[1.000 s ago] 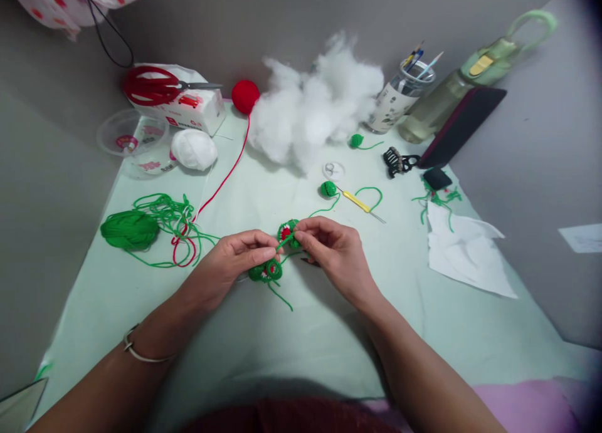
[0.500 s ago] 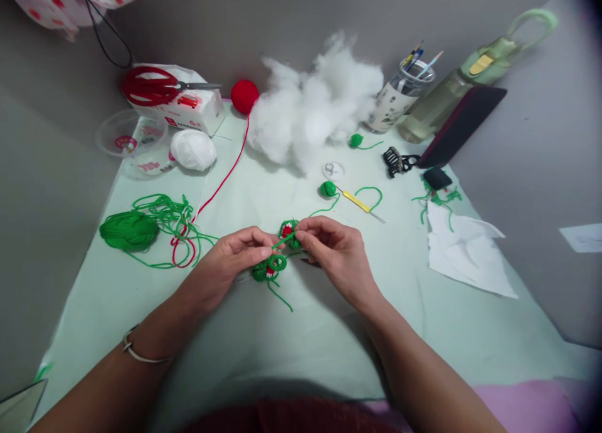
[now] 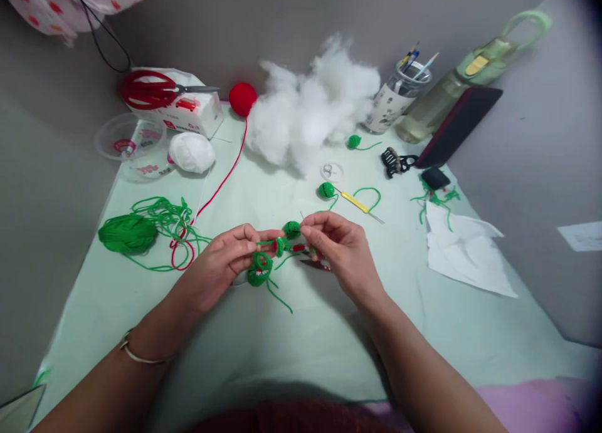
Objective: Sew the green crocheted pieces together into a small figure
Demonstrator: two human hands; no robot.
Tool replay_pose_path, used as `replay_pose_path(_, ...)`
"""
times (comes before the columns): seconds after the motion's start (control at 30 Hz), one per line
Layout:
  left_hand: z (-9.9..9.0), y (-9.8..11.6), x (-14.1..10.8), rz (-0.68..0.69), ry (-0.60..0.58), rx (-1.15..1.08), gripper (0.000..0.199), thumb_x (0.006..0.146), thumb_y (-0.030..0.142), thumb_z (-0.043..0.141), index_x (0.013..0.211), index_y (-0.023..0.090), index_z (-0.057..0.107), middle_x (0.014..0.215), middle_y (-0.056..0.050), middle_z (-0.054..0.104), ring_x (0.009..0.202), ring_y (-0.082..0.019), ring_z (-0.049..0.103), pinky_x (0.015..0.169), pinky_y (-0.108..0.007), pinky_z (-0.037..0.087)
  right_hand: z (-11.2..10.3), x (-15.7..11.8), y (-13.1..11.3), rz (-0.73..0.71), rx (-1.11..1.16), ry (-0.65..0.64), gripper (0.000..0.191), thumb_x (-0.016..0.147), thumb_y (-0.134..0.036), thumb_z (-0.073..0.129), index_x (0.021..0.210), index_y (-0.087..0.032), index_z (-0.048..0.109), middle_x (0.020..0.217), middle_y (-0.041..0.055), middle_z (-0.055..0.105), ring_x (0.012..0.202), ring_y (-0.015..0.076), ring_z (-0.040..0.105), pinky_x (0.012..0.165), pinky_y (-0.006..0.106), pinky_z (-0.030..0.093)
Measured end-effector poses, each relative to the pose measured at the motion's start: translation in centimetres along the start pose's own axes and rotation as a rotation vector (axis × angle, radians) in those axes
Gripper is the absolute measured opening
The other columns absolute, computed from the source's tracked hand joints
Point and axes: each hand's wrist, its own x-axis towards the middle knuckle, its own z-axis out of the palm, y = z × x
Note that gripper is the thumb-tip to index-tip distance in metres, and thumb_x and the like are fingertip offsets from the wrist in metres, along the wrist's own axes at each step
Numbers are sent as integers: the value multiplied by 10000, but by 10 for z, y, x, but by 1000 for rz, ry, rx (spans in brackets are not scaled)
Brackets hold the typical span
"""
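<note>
My left hand (image 3: 230, 256) is closed, thumb and fingers pinching a green strand of a small green-and-red crochet piece (image 3: 281, 247). Beneath those fingers lies a green crochet ball (image 3: 259, 275) with a ring-shaped bit on top and loose yarn tails. My right hand (image 3: 341, 242) pinches a thin needle (image 3: 302, 217), whose tip sticks up above the fingertips. Between the hands sits another green crochet piece (image 3: 291, 230), close to the right fingertips. A dark red pointed tool (image 3: 314, 265) is partly covered by my right hand.
Green yarn (image 3: 128, 234) lies tangled at left, near a white yarn ball (image 3: 192, 152). White stuffing (image 3: 310, 110) and a red yarn ball (image 3: 242, 99) stand at the back. A yellow-handled crochet hook (image 3: 355, 201), phone (image 3: 458, 126), bottle (image 3: 435, 104) and white paper (image 3: 465, 251) are to the right.
The crochet pieces between my hands have turned and spread apart. My right hand has moved slightly right, and the needle now shows upright above its fingertips.
</note>
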Motion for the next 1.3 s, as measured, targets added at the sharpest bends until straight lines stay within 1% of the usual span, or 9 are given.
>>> replay_pose_path(0.27,-3,3,3,14,41,-184,86,849,192,649,770,157,645,1181,-102,718,1026,-217,677,844,-282,528,-4,3,5,-12,29,1,228,813,-378,759,821,-174,657,583,-48,554,480,71,469,452,201,362)
replay_pose_path(0.4,-1,3,4,32,117,-183,56,838,183,671,795,154,649,1053,-98,739,865,-169,683,751,-242,539,-13,7,3,-124,50,74,191,832,-342,755,811,-179,658,609,-44,566,493,73,480,480,216,375)
replay_pose_path(0.53,-3,8,3,80,189,-190,24,841,175,667,822,160,666,981,-74,735,847,-160,681,731,-226,551,-25,9,-5,-235,99,197,140,840,-297,752,814,-187,669,618,-40,557,514,79,470,509,231,391)
replay_pose_path(0.63,-5,14,2,149,308,-210,47,840,136,656,829,171,685,959,-47,726,850,-135,675,732,-194,555,-30,8,-10,-259,102,277,139,838,-304,752,819,-195,669,630,-33,552,530,91,469,514,241,396)
replay_pose_path(0.77,-6,17,0,161,397,-234,79,823,129,691,860,199,695,876,-4,703,727,-92,645,619,-146,534,-29,7,-10,-257,109,278,152,835,-321,756,822,-197,668,644,-28,550,546,98,475,513,242,395)
replay_pose_path(0.9,-8,15,-1,146,374,-265,111,777,157,756,850,202,687,862,5,681,712,-85,639,597,-133,525,-28,7,-7,-240,115,253,153,842,-328,750,831,-197,671,633,-34,546,535,95,466,516,241,393)
replay_pose_path(1.03,-9,13,-1,115,274,-266,75,794,179,750,827,187,683,918,-20,683,790,-106,646,659,-153,537,-27,7,-5,-221,129,245,167,833,-335,761,821,-191,677,636,-36,547,532,88,460,515,233,381)
replay_pose_path(1.17,-6,11,-2,119,153,-216,69,843,223,719,809,188,671,896,-25,667,820,-120,627,733,-181,526,-19,5,-2,-118,172,131,198,819,-347,777,799,-185,665,622,-39,563,535,83,472,522,218,379)
replay_pose_path(1.3,-1,6,-3,114,121,-111,168,901,313,676,798,181,666,880,-29,653,843,-119,606,781,-186,493,-8,2,0,39,228,-9,271,769,-385,813,763,-180,637,612,-45,578,493,70,458,497,210,337)
